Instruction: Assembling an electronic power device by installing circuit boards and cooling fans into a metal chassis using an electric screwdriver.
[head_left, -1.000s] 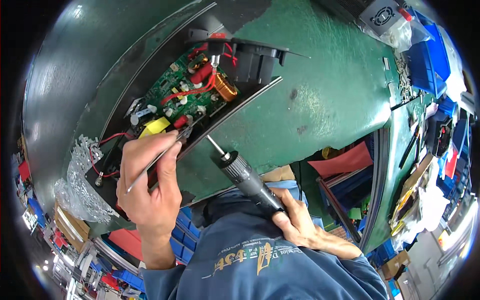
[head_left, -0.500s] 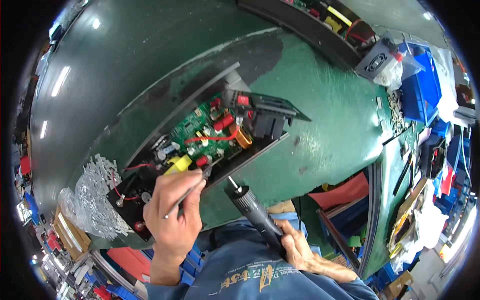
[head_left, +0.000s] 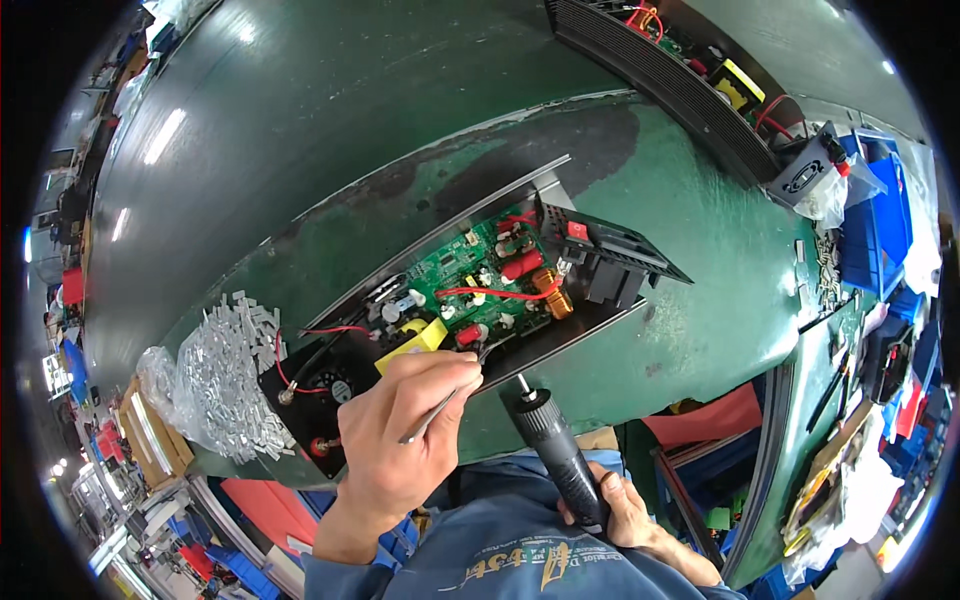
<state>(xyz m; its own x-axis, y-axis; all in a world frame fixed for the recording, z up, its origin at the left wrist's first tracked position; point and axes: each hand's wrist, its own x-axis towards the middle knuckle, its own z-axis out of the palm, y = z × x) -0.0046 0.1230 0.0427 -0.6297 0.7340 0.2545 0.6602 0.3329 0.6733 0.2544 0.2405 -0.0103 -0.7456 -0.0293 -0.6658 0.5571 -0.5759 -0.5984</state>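
Observation:
My left hand (head_left: 400,440) is closed in a pinch on metal tweezers (head_left: 428,416), their tips at the near edge of an open black metal housing (head_left: 575,340). Inside the housing lies a green circuit board (head_left: 440,268) with red parts, a copper coil (head_left: 553,292) and a yellow-wrapped transformer (head_left: 418,342). A black end panel (head_left: 625,250) with a red switch leans at the housing's right end. Just off the near side, my right hand (head_left: 625,510) grips a black electric screwdriver (head_left: 560,455), its bit pointing up toward the housing and apart from it.
Left of the housing, a clear bag of small metal pieces (head_left: 230,380) lies on the green table (head_left: 710,310). A second open black housing (head_left: 670,90) stands at the far right, near a blue bin (head_left: 875,225). Red wires (head_left: 280,350) loop at the near housing's left end.
The whole view has shifted, so the housing and both hands appear farther right. My left hand still holds the tweezers at the housing's near edge; my right still grips the screwdriver.

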